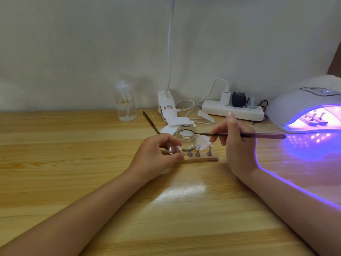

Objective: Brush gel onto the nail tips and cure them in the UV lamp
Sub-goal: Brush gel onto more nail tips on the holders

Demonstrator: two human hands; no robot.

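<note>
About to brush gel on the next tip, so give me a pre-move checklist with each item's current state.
1. Brush held in right hand: ok.
2. Brush tip at the mouth of the glass jar: ok; whether gel is loaded, cannot tell.
3. Left hand steadies the wooden holder: ok, its fingers grip the holder's left end.
4. Nail tips upright on their stands: ok for those visible; the hand hides the left ones.
5. UV lamp lit: ok.
6. Lamp free for the next batch: not ok, another holder sits inside.

Left hand (156, 152) fingers curled, right hand (234, 139) pinching, forearms forward.
</note>
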